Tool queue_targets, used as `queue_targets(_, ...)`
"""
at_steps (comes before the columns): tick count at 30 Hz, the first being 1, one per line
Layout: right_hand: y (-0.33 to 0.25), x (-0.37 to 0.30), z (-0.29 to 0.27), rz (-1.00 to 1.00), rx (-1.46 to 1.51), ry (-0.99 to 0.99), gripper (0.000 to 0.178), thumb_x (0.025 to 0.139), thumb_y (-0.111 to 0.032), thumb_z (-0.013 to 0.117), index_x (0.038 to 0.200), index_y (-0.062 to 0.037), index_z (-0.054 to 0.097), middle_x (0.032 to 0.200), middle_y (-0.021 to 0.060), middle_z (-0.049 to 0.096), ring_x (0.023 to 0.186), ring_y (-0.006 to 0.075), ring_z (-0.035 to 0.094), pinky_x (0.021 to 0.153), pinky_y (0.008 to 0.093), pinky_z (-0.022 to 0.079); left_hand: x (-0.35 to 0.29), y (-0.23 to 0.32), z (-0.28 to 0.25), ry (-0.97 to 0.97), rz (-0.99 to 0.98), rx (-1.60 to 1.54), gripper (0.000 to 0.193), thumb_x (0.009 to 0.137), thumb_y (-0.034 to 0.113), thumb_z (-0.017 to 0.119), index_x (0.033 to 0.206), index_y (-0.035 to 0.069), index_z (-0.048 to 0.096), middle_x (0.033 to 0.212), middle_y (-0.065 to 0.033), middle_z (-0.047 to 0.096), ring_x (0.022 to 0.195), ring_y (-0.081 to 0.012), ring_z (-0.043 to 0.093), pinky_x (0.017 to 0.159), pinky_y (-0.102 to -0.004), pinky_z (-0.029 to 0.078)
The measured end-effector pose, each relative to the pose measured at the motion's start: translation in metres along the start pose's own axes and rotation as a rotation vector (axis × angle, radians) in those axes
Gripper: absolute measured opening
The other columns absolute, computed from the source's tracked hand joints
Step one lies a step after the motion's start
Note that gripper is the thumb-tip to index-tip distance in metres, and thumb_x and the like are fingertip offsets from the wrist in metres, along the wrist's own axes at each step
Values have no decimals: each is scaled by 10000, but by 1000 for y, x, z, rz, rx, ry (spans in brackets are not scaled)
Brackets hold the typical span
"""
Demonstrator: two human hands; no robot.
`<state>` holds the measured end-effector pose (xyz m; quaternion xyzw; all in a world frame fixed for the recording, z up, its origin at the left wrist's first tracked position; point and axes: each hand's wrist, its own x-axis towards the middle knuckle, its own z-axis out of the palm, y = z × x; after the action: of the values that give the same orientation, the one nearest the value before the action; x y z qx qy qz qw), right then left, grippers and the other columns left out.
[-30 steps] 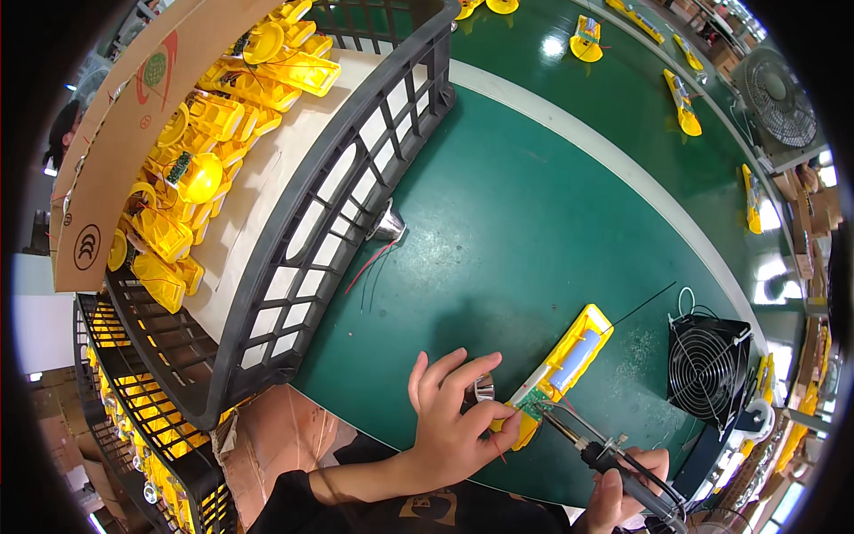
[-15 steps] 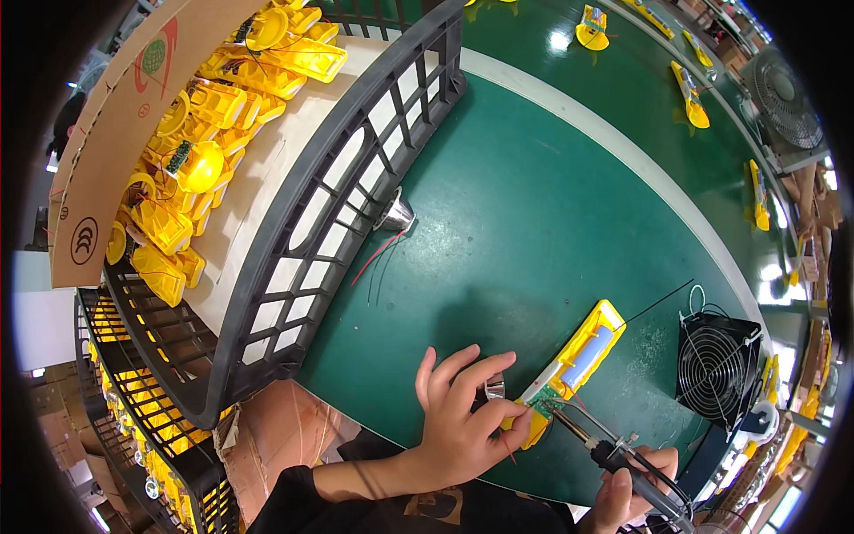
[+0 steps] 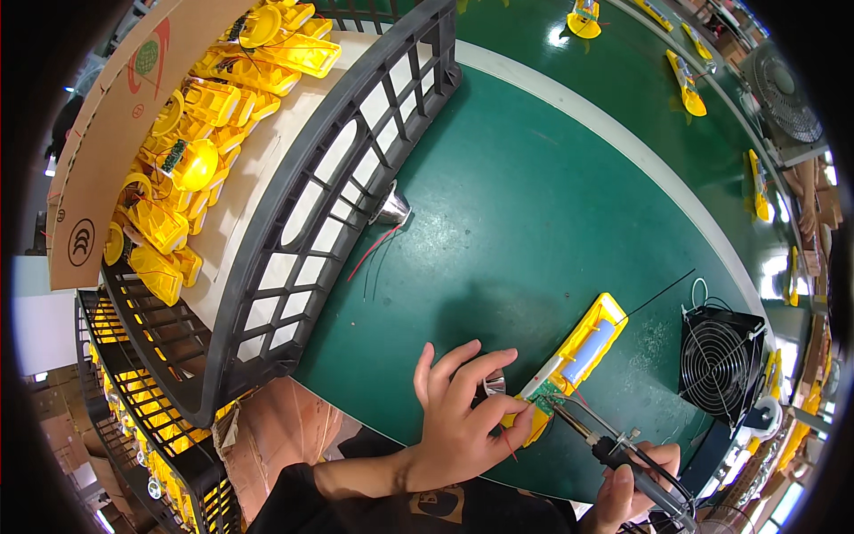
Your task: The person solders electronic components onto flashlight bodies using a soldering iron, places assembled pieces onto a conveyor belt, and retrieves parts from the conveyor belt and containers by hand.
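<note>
A yellow plastic housing point(image 3: 608, 305) lies slantwise on the green table, holding a blue cylindrical battery point(image 3: 589, 349) and a small green circuit board point(image 3: 544, 397). My left hand point(image 3: 463, 414) has thumb and index finger pinched at the board's near end, other fingers raised; a thin red wire point(image 3: 510, 447) comes out from the pinch. In my right hand point(image 3: 632, 489) is a soldering iron point(image 3: 607, 450), its tip at the board with a thin metal tube alongside. Partly hidden behind my left fingers stands a shiny reflector cup point(image 3: 495, 384).
Left, a black plastic crate point(image 3: 233, 356) holds many yellow housings point(image 3: 213, 102) beside a cardboard flap point(image 3: 111, 151). Against it lies another reflector cup point(image 3: 391, 208) with wires. A black fan point(image 3: 719, 365) stands right. Yellow housings point(image 3: 687, 84) sit on the green surface beyond the pale curved edge point(image 3: 614, 133).
The iron's tip has shifted slightly up and left on the board. My left hand keeps its pinch nearly unmoved. Yellow housings on the far green surface appear slightly shifted.
</note>
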<state>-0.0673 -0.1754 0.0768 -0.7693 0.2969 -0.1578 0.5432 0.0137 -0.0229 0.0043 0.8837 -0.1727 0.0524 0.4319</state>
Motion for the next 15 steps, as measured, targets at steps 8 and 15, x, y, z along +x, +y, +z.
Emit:
queue_targets(8,15,0,-1,-5,49,50,450,664,-316,673,750,-33,334,553,9,360,458,68,365,440,180,312,-1,-1,0,-2,14,2,137,576,139,702,603,158,569,1078,-47,499,1040,-304,411,911,-538,200)
queue_targets(15,5,-6,-16,-166,-171,258,338,680,-273,636,769,-5,450,657,58,452,545,155,422,513,296,352,-1,-1,0,3,17,13,139,582,141,703,626,160,572,1075,-47,499,1039,-305,415,906,-545,210)
